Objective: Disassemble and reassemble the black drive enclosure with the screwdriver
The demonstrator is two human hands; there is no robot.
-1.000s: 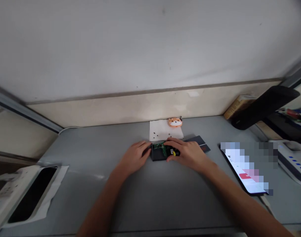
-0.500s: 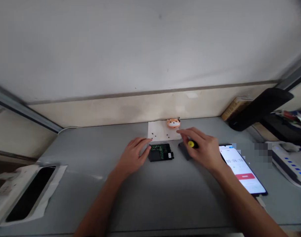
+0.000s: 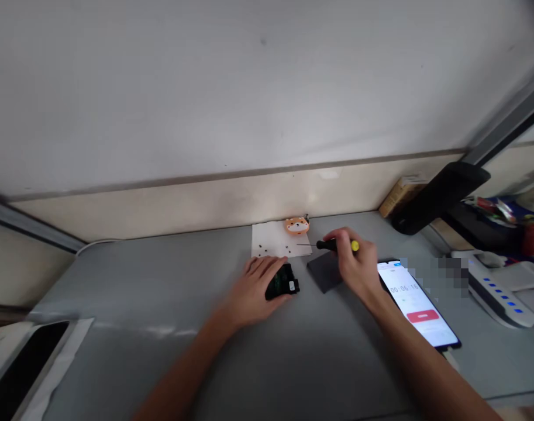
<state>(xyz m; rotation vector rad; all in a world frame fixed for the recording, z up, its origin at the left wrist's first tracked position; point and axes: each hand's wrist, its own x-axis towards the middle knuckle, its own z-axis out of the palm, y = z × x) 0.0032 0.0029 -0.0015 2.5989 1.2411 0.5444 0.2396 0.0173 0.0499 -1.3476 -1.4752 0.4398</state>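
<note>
Left hand (image 3: 258, 290) spanned the circuit-board unit (image 3: 281, 283) on the desk (image 3: 157, 292), thumb and fingers gripping opposite edges, apparently to steady it. Right hand (image 3: 355, 262) wrapped the screwdriver (image 3: 326, 245). White paper (image 3: 273, 235) bore dark bits (image 3: 260, 246) (screws, probably), presumably for visibility.

There is one slim black-and-yellow screwdriver (image 3: 328, 245) and one green-and-black circuit board (image 3: 281, 285). At least four tiny dark pieces (image 3: 260, 246) show.

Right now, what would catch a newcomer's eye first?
Probably the lit phone on the right, with its red button. Nearer the middle, the left hand covers part of a circuit board and the right hand holds a screwdriver. Beyond them, an orange animal-faced trinket sits on white paper.
</note>
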